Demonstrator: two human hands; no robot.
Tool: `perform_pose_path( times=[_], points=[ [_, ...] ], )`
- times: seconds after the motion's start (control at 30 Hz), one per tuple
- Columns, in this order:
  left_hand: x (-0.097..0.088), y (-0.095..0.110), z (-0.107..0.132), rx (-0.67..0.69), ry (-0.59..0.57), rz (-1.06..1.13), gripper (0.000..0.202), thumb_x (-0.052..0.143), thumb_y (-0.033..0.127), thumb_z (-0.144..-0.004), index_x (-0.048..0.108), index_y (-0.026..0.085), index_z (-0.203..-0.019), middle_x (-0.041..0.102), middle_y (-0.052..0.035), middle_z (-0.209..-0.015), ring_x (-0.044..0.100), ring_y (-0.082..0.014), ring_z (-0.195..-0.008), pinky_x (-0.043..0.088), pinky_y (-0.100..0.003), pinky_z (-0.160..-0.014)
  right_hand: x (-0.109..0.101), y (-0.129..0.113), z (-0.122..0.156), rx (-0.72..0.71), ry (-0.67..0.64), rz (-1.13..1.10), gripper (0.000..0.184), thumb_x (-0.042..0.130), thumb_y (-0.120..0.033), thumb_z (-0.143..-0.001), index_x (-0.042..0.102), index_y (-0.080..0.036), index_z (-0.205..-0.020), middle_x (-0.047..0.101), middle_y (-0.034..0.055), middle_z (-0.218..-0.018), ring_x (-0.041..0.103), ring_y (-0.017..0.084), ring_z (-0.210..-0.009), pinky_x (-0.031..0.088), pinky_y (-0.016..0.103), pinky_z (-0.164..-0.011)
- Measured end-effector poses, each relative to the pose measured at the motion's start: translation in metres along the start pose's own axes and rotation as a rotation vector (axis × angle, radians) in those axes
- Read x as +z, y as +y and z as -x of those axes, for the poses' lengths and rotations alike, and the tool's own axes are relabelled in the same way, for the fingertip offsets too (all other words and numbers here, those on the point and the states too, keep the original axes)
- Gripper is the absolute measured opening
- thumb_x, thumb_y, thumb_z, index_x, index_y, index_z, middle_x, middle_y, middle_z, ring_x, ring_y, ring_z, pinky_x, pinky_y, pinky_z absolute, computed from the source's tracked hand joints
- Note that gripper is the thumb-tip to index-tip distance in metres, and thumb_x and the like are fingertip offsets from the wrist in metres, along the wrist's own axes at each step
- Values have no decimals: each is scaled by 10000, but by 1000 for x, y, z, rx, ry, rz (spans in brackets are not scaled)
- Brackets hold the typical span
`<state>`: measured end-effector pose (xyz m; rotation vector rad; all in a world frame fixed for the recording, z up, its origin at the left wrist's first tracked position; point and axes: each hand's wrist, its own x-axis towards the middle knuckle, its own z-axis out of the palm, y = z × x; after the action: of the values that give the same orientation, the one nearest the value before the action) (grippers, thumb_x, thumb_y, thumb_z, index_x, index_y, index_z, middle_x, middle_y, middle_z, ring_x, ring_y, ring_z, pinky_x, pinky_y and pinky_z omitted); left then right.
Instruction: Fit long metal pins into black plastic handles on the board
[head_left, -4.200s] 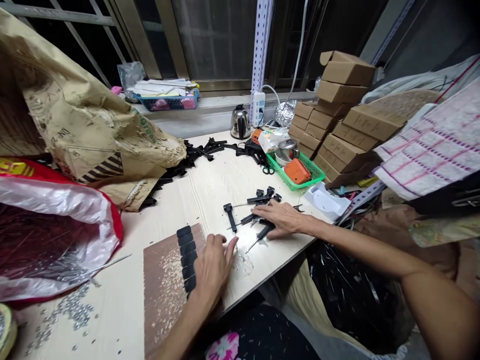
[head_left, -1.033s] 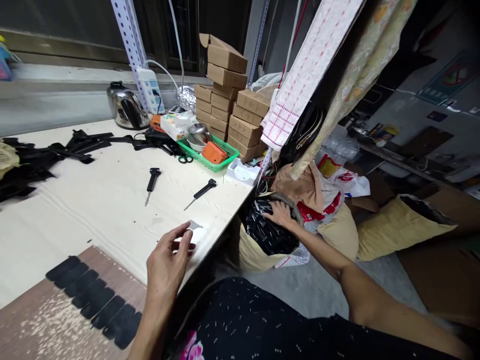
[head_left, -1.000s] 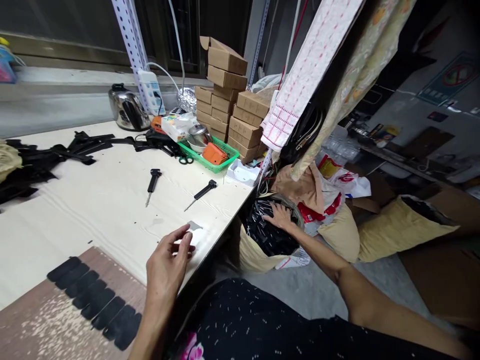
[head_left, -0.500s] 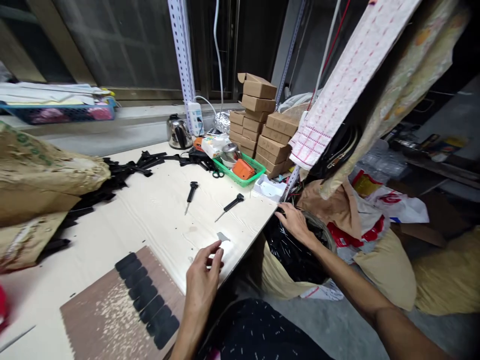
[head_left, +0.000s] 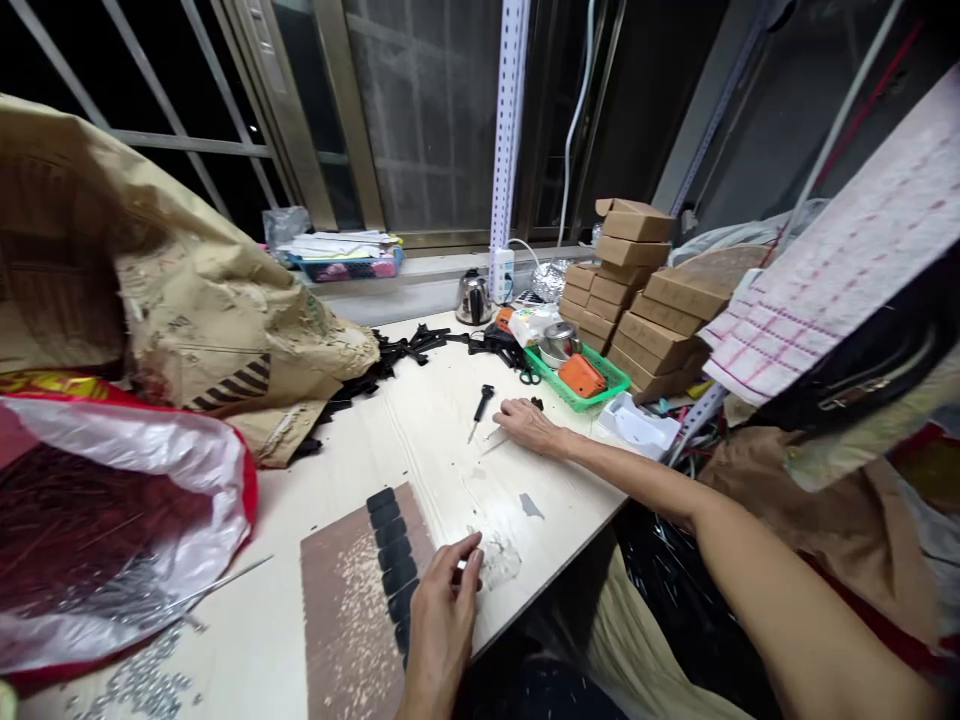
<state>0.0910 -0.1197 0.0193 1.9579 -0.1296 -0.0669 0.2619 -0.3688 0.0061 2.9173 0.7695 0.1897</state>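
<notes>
The left hand (head_left: pixel 442 630) is nearest, its fingers loosely curled and half closed just beside the row of black pads (head_left: pixel 395 560) on the brown board (head_left: pixel 352 610); whether they pinch anything small cannot be told. Past the board, a grey metal scrap (head_left: pixel 531 506) lies on the pale table (head_left: pixel 439 470). Farther beyond, the right hand (head_left: pixel 529 428) rests palm down, fingers extended over a thin steel shaft (head_left: pixel 491 444), grip unclear, just beside a black-handled awl (head_left: pixel 480 405). A green plastic basket (head_left: pixel 576 380) sits farthest.
</notes>
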Motion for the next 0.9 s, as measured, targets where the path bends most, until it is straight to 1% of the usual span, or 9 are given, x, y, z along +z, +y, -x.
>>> perform_pose_path(
  times=[0.17,0.3,0.4,0.53,0.57,0.63,0.73,0.8,0.9],
  points=[
    [-4,3,6,3,33,-22,317,537,456,-800,705,243,-964,710,-78,-986,683,-213,-683,551,-317,-642,-9,-12,-56,-69,-14,-25,227,352,-153,-946,563,-166,-1029,532,90,-1008,493,187,-880,359,308,-788],
    [-11,7,10,-44,44,-5,345,555,476,-779,699,228,-971,707,-70,-973,674,-206,-664,550,-308,-618,-33,-4,-46,53,-21,-36,222,335,-174,-954,535,-142,-1043,518,119,-1129,494,198,-926,371,298,-772],
    [-9,9,8,-136,13,31,418,556,526,-763,679,224,-1025,710,-57,-880,667,-209,-649,543,-290,-543,-61,17,11,294,59,-12,336,210,-210,-980,425,-106,-1216,498,157,-1193,429,237,-1101,352,320,-862],
    [12,13,6,-121,-104,47,434,545,542,-772,666,236,-1055,706,-41,-890,670,-195,-686,553,-285,-610,-81,25,143,670,325,0,384,276,-266,-966,371,-137,-1316,511,130,-1237,447,220,-1145,328,318,-963],
    [18,15,7,-87,-140,53,422,544,535,-778,669,235,-1047,704,-41,-910,671,-188,-692,554,-285,-640,-77,18,179,777,297,-3,409,283,-269,-963,352,-134,-1343,501,138,-1261,441,228,-1167,327,329,-975],
    [28,19,10,-16,-210,67,399,534,518,-794,669,235,-1041,697,-40,-953,670,-176,-703,554,-282,-666,-55,-4,244,1059,77,-39,435,252,-271,-963,334,-145,-1371,505,135,-1273,439,226,-1189,335,342,-981],
    [33,21,16,69,-256,55,388,511,505,-814,669,234,-1042,687,-46,-1009,671,-171,-707,552,-277,-640,-7,-41,311,1215,-89,-76,433,342,-322,-934,461,-118,-1296,556,152,-1224,466,260,-1180,363,378,-968],
    [29,18,16,84,-242,15,393,504,512,-813,673,235,-1034,691,-48,-1019,674,-175,-699,550,-275,-617,19,-52,331,1294,-161,-82,550,408,-429,-902,438,-78,-1324,475,193,-1326,364,323,-1276,312,459,-1010],
    [20,13,15,33,-182,-50,406,511,537,-795,681,243,-1017,712,-34,-947,682,-183,-687,547,-269,-606,36,-40,329,1371,-203,-56,699,308,-538,-912,309,-44,-1406,287,229,-1452,193,400,-1346,194,591,-1027]
  ],
)
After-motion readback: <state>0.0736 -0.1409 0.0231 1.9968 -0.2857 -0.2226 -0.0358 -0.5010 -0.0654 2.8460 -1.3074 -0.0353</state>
